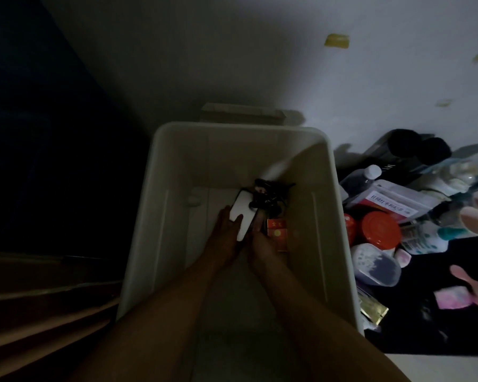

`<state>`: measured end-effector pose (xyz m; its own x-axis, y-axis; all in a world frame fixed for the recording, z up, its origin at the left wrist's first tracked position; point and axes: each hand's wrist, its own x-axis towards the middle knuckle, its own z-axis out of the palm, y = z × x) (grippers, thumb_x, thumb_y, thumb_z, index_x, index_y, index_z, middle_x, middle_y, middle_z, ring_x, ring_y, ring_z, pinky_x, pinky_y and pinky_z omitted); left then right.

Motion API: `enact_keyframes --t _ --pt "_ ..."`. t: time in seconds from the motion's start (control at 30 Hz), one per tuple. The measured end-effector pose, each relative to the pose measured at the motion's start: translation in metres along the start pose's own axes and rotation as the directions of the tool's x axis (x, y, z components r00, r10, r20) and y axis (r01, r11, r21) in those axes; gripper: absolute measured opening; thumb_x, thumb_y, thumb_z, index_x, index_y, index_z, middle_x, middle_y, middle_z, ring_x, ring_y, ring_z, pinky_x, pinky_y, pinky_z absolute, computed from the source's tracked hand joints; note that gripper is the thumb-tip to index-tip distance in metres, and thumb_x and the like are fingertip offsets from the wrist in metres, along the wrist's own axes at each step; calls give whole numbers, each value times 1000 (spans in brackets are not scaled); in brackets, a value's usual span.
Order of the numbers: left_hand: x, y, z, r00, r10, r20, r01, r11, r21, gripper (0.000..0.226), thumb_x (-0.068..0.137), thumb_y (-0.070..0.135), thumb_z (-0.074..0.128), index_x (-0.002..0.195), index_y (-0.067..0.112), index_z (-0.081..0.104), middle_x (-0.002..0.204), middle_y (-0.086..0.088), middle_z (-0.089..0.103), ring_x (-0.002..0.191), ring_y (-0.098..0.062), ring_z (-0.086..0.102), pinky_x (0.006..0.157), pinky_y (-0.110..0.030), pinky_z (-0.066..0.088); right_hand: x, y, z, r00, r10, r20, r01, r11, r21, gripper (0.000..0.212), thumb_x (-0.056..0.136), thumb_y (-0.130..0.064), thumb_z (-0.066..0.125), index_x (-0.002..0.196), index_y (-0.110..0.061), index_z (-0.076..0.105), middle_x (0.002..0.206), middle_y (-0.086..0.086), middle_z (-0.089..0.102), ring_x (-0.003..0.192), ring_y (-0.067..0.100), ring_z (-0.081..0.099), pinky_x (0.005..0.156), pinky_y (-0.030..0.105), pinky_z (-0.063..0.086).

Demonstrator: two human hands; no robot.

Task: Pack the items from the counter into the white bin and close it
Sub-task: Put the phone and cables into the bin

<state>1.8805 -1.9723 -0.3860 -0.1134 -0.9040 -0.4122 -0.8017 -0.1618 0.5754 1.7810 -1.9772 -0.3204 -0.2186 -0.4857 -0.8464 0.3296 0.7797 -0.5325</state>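
While both hands are down inside the bin (240, 127), I see the left hand (224, 238) gripping a white slab (242, 213) with a dark edge, thumb laid across its face. The right hand (262, 244) sits just beside the slab and against a red box (278, 232); in this dim light I cannot tell whether it pinches anything. The box's gold marks are too blurred to read. A black tangle (271, 197) lies behind the slab at the far wall, and the left part of the bin's floor is open. On the bench (425, 326) to the right, a pouch (392, 202) carries a red-banded label I cannot read, crowded by a red-lidded jar (380, 230), a bottle (362, 179) and a pink brush (472, 279).
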Motion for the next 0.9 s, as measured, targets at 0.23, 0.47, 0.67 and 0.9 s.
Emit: enact_keyframes --t 0.23,0.47,0.67,0.9 --pt "-5 3 -2 999 -37 -9 37 993 111 86 91 43 62 156 21 10 161 -14 -17 150 -30 -5 120 -38 14 -16 18 -23 990 -50 129 56 997 -50 33 97 -12 54 130 -13 58 118 13 66 104 26 64 86 35 54" --pt "-27 20 -17 1000 18 -24 -15 992 128 86 90 44 61 156 22 10 162 -12 -15 150 -30 -10 121 -40 9 -50 3 -44 957 -242 158 270 944 -189 24 97 -7 45 114 -14 61 102 5 66 103 27 62 94 43 50" --pt "-51 51 -28 989 107 -106 -96 990 107 82 93 48 55 155 25 7 163 -14 -5 150 -31 -3 121 -41 7 -76 -9 -62 867 -423 263 485 838 -251 30 96 -7 47 123 -13 58 113 2 62 110 23 60 99 42 50" --pt "-87 82 -56 942 254 -217 -230 964 130 73 96 38 56 154 14 19 162 -13 10 149 -29 10 120 -37 14 -95 -21 -75 797 -501 337 592 758 -272 29 95 -9 48 118 -25 55 111 -2 61 98 16 61 80 33 55"
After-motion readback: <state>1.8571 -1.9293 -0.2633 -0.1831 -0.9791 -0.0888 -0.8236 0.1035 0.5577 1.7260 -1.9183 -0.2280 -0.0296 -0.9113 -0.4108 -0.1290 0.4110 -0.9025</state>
